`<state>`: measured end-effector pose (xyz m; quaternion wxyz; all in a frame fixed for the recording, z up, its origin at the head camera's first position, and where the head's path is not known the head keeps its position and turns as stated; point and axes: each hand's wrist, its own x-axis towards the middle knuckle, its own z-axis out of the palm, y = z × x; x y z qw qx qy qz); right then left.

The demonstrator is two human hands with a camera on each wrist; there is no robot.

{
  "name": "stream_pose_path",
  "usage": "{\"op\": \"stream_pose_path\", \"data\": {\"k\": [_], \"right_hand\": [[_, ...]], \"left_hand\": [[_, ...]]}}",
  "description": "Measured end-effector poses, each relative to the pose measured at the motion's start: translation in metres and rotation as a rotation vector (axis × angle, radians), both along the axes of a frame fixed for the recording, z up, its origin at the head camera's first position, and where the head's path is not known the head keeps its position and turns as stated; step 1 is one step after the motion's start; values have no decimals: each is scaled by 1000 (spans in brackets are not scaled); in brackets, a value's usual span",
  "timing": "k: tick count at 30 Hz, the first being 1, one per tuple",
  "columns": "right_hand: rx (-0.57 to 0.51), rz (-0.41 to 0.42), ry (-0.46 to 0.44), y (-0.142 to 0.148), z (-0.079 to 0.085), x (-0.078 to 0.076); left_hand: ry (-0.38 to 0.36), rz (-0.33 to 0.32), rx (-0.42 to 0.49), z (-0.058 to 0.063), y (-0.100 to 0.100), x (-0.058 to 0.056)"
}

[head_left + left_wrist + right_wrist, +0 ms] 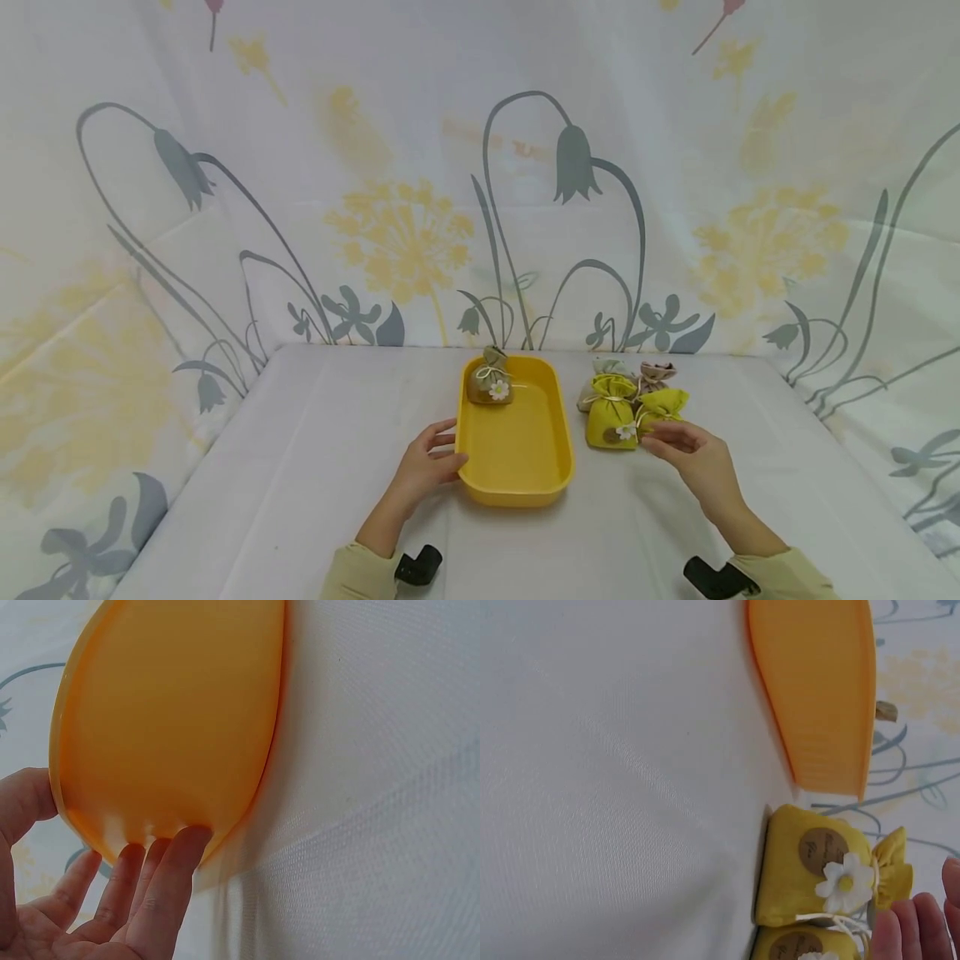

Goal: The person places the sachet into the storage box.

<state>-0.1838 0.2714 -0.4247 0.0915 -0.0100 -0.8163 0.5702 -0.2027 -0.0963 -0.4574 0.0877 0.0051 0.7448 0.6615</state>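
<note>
So I had my left hand (423, 461) on the yellow tray (517, 442), which sat in the lower middle of the frame. Thumb up on the rim, fingers (157, 900) against the outside wall, so yeah, I was gripping it by its left side. Inside, up in the tray's upper left corner, stood an olive-brown pouch (487, 390) tied with a pale string, with a little white flower on the front.

My right hand (701, 467) was right of center, at a huddle of pouches just beside the tray. Fingers pretty much extended, thumb apart from them, not clenched on anything, with the tips right by the right-hand yellow pouch (663, 403). Couldn't tell whether they were actually touching it. The left-hand yellow pouch (609, 423) stood next to it, and from the right wrist view you could see its round brown label (823, 851) and white flower (845, 883). Behind those two were a pale gray-green pouch (609, 366) and a pinkish-brown pouch (657, 373), both partly hidden.

Everything was on a white cloth (300, 500), with a flower-print curtain (420, 125) filling the upper part of the frame.
</note>
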Motion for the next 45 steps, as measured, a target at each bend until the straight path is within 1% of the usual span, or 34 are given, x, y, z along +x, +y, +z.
{"op": "stream_pose_path", "data": {"k": [5, 9, 13, 19, 21, 23, 25, 26, 27, 30, 31, 33, 35, 38, 41, 43, 45], "right_hand": [[35, -52, 29, 8, -1, -3], [58, -91, 35, 17, -3, -8], [45, -117, 48, 27, -11, -15], [52, -147, 93, 37, -13, -24], [65, -161, 108, 44, -21, -32], [78, -181, 123, 53, -33, -43], [88, -202, 118, 60, -42, -53], [86, -216, 109, 62, -44, -56], [88, -222, 100, 61, -42, -57], [72, -236, 31, 51, -26, -55], [71, -226, 7, 48, -20, -54], [101, -214, -45, 42, -10, -51], [121, -192, -99, 39, -5, -52], [136, -172, -180, 37, -3, -54], [119, -133, -240, 38, -4, -58], [114, -96, -263, 39, -4, -59], [128, -79, -266, 40, -4, -60]], "left_hand": [[0, -1, 3, -1, -1, -1], [4, -3, -2, 0, -1, 0], [12, -10, 4, -1, -1, 1], [5, -2, 12, -1, -1, 1], [6, -2, 14, -1, -1, 1], [4, -5, 20, -1, -1, 1], [2, -7, 29, -1, -1, 1], [2, -9, 30, -1, -1, 1], [1, -9, 35, 0, -1, 2], [-2, -5, 32, 1, -1, 2], [-2, -4, 30, 1, -1, 2], [-6, -4, 30, 1, -1, 2], [-10, -5, 28, 1, -1, 2], [-9, -4, 26, 1, -1, 2], [-3, -8, 30, 1, -1, 2], [-1, -14, 36, 2, -2, 2], [-1, -20, 47, 4, -2, 3]]}}
